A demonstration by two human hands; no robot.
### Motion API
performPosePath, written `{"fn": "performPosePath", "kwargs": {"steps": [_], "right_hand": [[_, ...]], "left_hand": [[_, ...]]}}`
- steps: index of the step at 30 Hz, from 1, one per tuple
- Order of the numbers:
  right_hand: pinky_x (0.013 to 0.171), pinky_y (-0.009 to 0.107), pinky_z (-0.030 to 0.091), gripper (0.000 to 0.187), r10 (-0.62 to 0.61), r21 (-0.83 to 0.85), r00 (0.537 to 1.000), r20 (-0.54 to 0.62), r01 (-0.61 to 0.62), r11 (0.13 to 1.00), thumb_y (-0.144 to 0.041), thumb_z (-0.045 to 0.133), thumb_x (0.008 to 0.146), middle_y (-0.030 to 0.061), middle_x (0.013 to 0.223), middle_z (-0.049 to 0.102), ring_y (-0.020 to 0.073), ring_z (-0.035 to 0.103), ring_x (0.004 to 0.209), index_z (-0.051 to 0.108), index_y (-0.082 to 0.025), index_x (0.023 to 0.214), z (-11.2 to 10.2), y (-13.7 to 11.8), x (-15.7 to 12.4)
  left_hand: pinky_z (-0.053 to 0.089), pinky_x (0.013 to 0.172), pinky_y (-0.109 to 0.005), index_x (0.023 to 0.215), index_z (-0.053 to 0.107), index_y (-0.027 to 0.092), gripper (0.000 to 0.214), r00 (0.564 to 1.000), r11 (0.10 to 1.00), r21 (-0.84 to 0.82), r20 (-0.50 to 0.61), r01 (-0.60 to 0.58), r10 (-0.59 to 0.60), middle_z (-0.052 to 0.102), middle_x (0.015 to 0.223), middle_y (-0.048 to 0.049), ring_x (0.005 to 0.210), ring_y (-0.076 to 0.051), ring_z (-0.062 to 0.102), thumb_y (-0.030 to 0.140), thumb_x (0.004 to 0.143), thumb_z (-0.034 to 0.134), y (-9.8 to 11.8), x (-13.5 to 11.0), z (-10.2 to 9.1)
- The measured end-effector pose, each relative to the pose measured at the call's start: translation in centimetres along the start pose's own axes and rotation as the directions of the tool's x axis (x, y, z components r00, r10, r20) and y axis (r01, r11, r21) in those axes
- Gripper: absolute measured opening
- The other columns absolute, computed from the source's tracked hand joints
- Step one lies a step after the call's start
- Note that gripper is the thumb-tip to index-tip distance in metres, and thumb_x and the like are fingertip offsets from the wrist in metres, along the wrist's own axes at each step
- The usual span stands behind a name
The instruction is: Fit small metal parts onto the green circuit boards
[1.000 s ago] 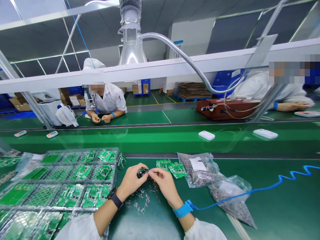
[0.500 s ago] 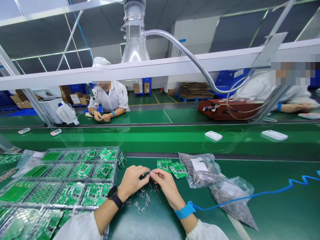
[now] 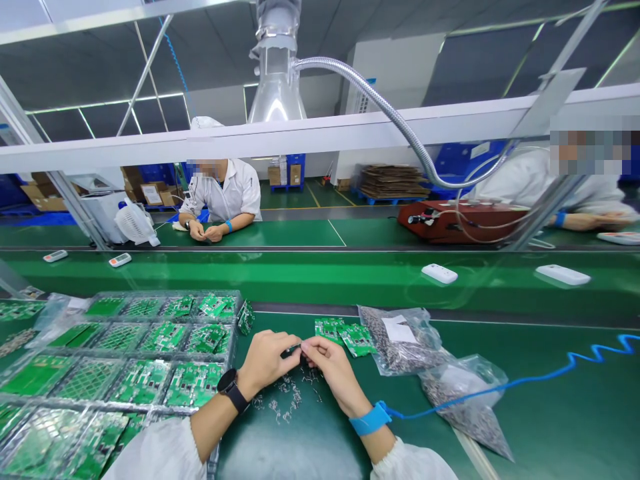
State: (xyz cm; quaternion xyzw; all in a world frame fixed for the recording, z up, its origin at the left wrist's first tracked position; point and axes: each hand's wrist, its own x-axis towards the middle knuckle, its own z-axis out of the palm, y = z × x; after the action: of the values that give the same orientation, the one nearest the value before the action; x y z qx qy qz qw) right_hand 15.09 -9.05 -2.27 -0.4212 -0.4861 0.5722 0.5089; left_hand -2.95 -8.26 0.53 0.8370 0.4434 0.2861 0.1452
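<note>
My left hand [image 3: 270, 360] is closed around a thin dark-edged circuit board [image 3: 292, 349], seen nearly edge-on and mostly hidden by the fingers. Thumb and fingertips of my right hand [image 3: 327, 367] pinch together at the board's right end; whatever small piece they hold is hidden. Below both hands, small metal wire-legged parts [image 3: 286, 400] lie scattered on the green bench. Two or so populated green circuit boards [image 3: 356, 340] rest just beyond my right hand. A compartmented clear tray [image 3: 227, 360] of green boards stands left of my left hand.
Two plastic bags of small parts [image 3: 400, 353] [image 3: 470, 407] lie at right. A blue coiled cord [image 3: 530, 381] runs from my right wristband. Beyond the bench, a green conveyor [image 3: 300, 273] carries white devices [image 3: 440, 273]. Two co-workers [image 3: 233, 193] sit across.
The white devices on the conveyor have shifted to the right. The blue cord has moved slightly upward at the right. My hands keep nearly the same pose.
</note>
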Motion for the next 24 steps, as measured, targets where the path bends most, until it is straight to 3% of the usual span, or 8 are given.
{"fn": "performPosePath", "kwargs": {"steps": [3,5,8,10,13,18,24], "right_hand": [[0.064,0.031,0.048,0.043,-0.038,-0.072,0.999,-0.018,0.037,0.997,-0.063,0.073,0.084,0.0039,0.076,0.069,0.0212,0.062,0.071,0.072,-0.02,0.087,0.3,0.2,0.0],[0.064,0.032,0.047,0.038,-0.093,-0.203,0.996,0.007,0.093,0.975,-0.058,0.064,0.091,0.0033,0.075,0.067,0.0215,0.061,0.07,0.07,-0.02,0.086,0.4,0.3,-0.2],[0.071,0.034,0.046,0.025,-0.199,-0.496,0.973,0.118,0.231,0.837,-0.038,0.058,0.098,0.0028,0.076,0.064,0.0224,0.059,0.074,0.067,-0.021,0.082,0.8,0.3,-0.8],[0.079,0.037,0.047,0.017,-0.231,-0.639,0.95,0.211,0.312,0.703,-0.025,0.06,0.097,0.0041,0.082,0.066,0.0248,0.061,0.084,0.068,-0.021,0.083,1.3,0.4,-1.4],[0.089,0.04,0.048,0.007,-0.202,-0.739,0.931,0.303,0.364,0.568,-0.017,0.066,0.095,0.0067,0.094,0.068,0.0285,0.061,0.099,0.07,-0.02,0.09,2.1,0.7,-2.0],[0.091,0.04,0.051,0.004,-0.143,-0.814,0.931,0.337,0.364,0.452,-0.017,0.071,0.094,0.0073,0.1,0.067,0.0294,0.06,0.104,0.071,-0.021,0.097,2.6,0.7,-2.4],[0.087,0.042,0.051,0.01,-0.099,-0.873,0.937,0.336,0.349,0.341,-0.017,0.077,0.089,0.0078,0.102,0.065,0.031,0.06,0.102,0.068,-0.02,0.09,1.7,0.1,-2.6]], "left_hand": [[0.047,0.081,-0.03,0.099,0.078,0.027,0.016,0.99,0.985,-0.151,-0.103,0.083,-0.099,0.08,0.096,-0.0033,0.085,-0.022,0.072,0.032,0.096,0.063,0.0,0.3,-0.5],[0.05,0.085,-0.029,0.097,0.077,0.025,0.014,0.958,0.958,-0.252,-0.213,0.134,-0.19,0.08,0.098,-0.0026,0.09,-0.022,0.073,0.031,0.094,0.064,-0.2,0.6,-0.8],[0.051,0.081,-0.029,0.094,0.074,0.022,0.014,0.893,0.915,-0.353,-0.321,0.196,-0.316,0.078,0.087,-0.0014,0.082,-0.02,0.073,0.032,0.092,0.065,-0.9,0.9,-1.0],[0.052,0.077,-0.028,0.094,0.073,0.021,0.015,0.871,0.889,-0.399,-0.328,0.223,-0.366,0.076,0.08,0.0003,0.074,-0.019,0.071,0.034,0.092,0.065,-1.2,0.9,-0.9],[0.052,0.075,-0.027,0.093,0.072,0.021,0.014,0.879,0.876,-0.427,-0.299,0.225,-0.372,0.076,0.082,0.0006,0.071,-0.017,0.07,0.033,0.091,0.066,-1.1,0.9,-0.5],[0.053,0.078,-0.027,0.093,0.073,0.021,0.013,0.905,0.877,-0.425,-0.243,0.224,-0.349,0.077,0.091,-0.0005,0.077,-0.018,0.072,0.031,0.092,0.065,-0.7,0.8,-0.1],[0.052,0.08,-0.028,0.092,0.073,0.021,0.01,0.918,0.89,-0.401,-0.227,0.217,-0.326,0.077,0.085,0.0007,0.078,-0.018,0.072,0.028,0.092,0.066,-0.5,0.8,-0.3]]}}
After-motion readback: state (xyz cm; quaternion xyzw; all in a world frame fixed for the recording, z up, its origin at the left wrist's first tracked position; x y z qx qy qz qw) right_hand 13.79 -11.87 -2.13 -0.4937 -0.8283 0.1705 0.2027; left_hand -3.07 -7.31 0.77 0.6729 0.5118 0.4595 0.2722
